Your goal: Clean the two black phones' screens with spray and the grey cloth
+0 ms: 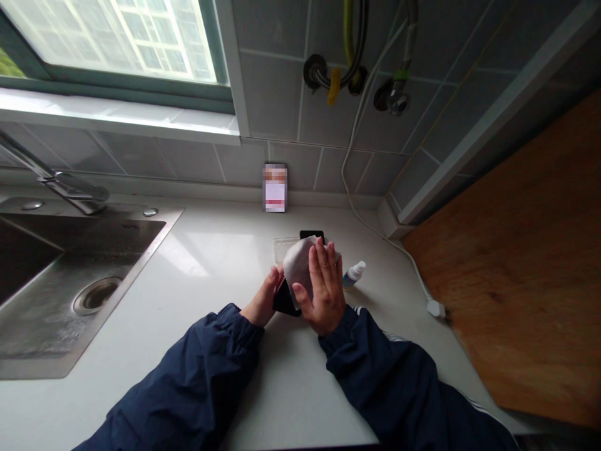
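My left hand (pixel 263 296) grips the lower edge of a black smartphone (pixel 284 299) from the left. My right hand (pixel 323 288) presses a white cloth (pixel 298 266) against the phone, with its fingers spread over the cloth. The cloth hides the phone's middle, and a black edge, probably the phone's top, shows beyond it (pixel 312 235). A clear plastic piece (pixel 283 249) lies on the counter just behind my hands. A small white-capped spray bottle (pixel 354 273) lies close to my right hand.
The white countertop (pixel 211 263) holds a stainless steel sink (pixel 79 294) on the left, below a faucet (pixel 70 188). A card with a blurred label (pixel 275 187) leans on the tiled wall. A white cable (pixel 375 232) runs down to a wooden board (pixel 511 250) on the right.
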A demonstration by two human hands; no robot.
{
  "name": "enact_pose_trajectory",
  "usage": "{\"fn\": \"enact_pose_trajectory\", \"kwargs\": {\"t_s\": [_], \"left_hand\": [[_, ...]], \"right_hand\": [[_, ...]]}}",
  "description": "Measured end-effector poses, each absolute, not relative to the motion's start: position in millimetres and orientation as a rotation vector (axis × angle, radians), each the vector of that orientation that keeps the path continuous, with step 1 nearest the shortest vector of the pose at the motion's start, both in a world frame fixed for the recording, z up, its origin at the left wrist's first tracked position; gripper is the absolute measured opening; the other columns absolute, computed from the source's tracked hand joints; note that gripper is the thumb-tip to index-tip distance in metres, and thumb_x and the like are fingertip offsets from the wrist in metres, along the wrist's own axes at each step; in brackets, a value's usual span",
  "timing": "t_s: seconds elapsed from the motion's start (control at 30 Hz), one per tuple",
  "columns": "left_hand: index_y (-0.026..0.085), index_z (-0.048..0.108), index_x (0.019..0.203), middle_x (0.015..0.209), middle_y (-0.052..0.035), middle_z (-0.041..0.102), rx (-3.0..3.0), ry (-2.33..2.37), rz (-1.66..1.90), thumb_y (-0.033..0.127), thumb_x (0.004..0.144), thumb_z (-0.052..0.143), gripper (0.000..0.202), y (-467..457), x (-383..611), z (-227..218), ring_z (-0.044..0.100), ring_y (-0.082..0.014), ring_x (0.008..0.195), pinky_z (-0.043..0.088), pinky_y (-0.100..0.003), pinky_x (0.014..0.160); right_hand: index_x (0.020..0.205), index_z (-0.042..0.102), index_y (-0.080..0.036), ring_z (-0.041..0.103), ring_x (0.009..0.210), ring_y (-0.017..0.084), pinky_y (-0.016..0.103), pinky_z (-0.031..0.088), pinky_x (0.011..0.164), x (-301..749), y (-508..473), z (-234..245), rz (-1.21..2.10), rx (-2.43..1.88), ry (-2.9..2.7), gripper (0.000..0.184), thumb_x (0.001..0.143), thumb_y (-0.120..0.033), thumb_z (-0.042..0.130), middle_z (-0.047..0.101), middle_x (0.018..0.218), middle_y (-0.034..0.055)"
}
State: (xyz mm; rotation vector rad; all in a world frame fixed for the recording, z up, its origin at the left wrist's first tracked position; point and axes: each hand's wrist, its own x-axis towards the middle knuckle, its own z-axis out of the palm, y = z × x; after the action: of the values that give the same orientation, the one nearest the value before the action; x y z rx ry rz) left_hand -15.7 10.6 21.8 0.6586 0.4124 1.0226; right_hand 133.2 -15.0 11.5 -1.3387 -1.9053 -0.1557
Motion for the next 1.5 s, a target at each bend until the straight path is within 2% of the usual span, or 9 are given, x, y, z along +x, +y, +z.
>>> {"fn": "enact_pose_trajectory", "kwargs": {"t_s": [0.1,0.27,0.4,0.53,0.8,0.93,1.1,1.3,1.5], "left_hand": [[0.020,0.067,0.140,0.146,-0.0123,0.065,0.623,0.405,1.027,0.071,0.082,0.072,0.077,12,-16,28,0.047,-0.0417,0.148,0.037,-0.052,0.124],[0.018,0.064,0.142,0.142,-0.0142,0.068,0.519,0.433,1.042,0.070,0.087,0.066,0.076,14,-18,30,0.051,-0.0417,0.144,0.039,-0.053,0.122],[0.018,0.064,0.141,0.138,-0.0148,0.070,0.493,0.455,1.057,0.074,0.083,0.068,0.081,15,-19,31,0.053,-0.0415,0.142,0.040,-0.053,0.121],[0.016,0.059,0.145,0.138,-0.0167,0.069,0.460,0.441,1.073,0.075,0.085,0.065,0.084,16,-21,36,0.056,-0.0411,0.139,0.041,-0.054,0.119],[0.019,0.054,0.150,0.133,-0.0153,0.072,0.319,0.449,1.131,0.077,0.093,0.048,0.082,24,-27,36,0.063,-0.0388,0.131,0.047,-0.053,0.113],[0.018,0.053,0.152,0.128,-0.0156,0.073,0.294,0.478,1.177,0.075,0.096,0.041,0.081,25,-30,39,0.066,-0.0360,0.127,0.048,-0.051,0.112],[0.014,0.046,0.156,0.135,-0.0205,0.069,0.283,0.369,1.156,0.075,0.098,0.033,0.085,25,-31,42,0.067,-0.0370,0.124,0.051,-0.054,0.109],[0.015,0.046,0.156,0.134,-0.0211,0.069,0.242,0.350,1.149,0.074,0.099,0.027,0.084,25,-32,42,0.069,-0.0378,0.121,0.054,-0.056,0.104],[0.012,0.045,0.157,0.137,-0.0228,0.068,0.246,0.361,1.137,0.074,0.099,0.026,0.087,25,-33,39,0.068,-0.0382,0.122,0.054,-0.055,0.104]], "right_hand": [[0.171,0.001,-0.020,0.011,0.163,0.038,0.064,0.021,0.129,133,-14,11,-0.151,-1.333,-1.895,0.078,0.107,-0.040,0.040,0.012,0.177,0.0099],[0.171,0.001,-0.019,0.014,0.163,0.037,0.063,0.023,0.129,132,-14,9,-0.154,-1.367,-1.884,0.077,0.107,-0.040,0.039,0.014,0.177,0.0115],[0.171,0.002,-0.017,0.013,0.163,0.036,0.062,0.024,0.129,132,-15,9,-0.166,-1.370,-1.888,0.076,0.107,-0.040,0.038,0.013,0.177,0.0123],[0.171,0.007,-0.018,0.012,0.163,0.035,0.062,0.023,0.129,132,-15,9,-0.169,-1.354,-1.926,0.073,0.108,-0.038,0.037,0.019,0.176,0.0113],[0.163,0.038,-0.014,0.011,0.164,0.033,0.061,0.021,0.130,132,-16,11,-0.052,-1.224,-2.075,0.060,0.109,-0.040,0.039,0.038,0.169,0.0106],[0.152,0.054,-0.012,0.017,0.163,0.031,0.060,0.020,0.130,136,-17,13,0.022,-1.093,-2.190,0.056,0.110,-0.045,0.037,0.047,0.163,0.0112],[0.136,0.068,-0.013,0.027,0.160,0.032,0.060,0.020,0.131,137,-17,15,0.038,-0.908,-2.187,0.056,0.111,-0.051,0.036,0.062,0.151,0.0095],[0.131,0.072,-0.016,0.039,0.155,0.031,0.057,0.018,0.132,135,-20,17,0.041,-0.797,-2.212,0.058,0.109,-0.057,0.037,0.068,0.144,0.0078],[0.135,0.069,-0.014,0.036,0.157,0.030,0.058,0.016,0.132,135,-21,16,0.045,-0.810,-2.234,0.059,0.108,-0.056,0.037,0.065,0.147,0.0095]]}}
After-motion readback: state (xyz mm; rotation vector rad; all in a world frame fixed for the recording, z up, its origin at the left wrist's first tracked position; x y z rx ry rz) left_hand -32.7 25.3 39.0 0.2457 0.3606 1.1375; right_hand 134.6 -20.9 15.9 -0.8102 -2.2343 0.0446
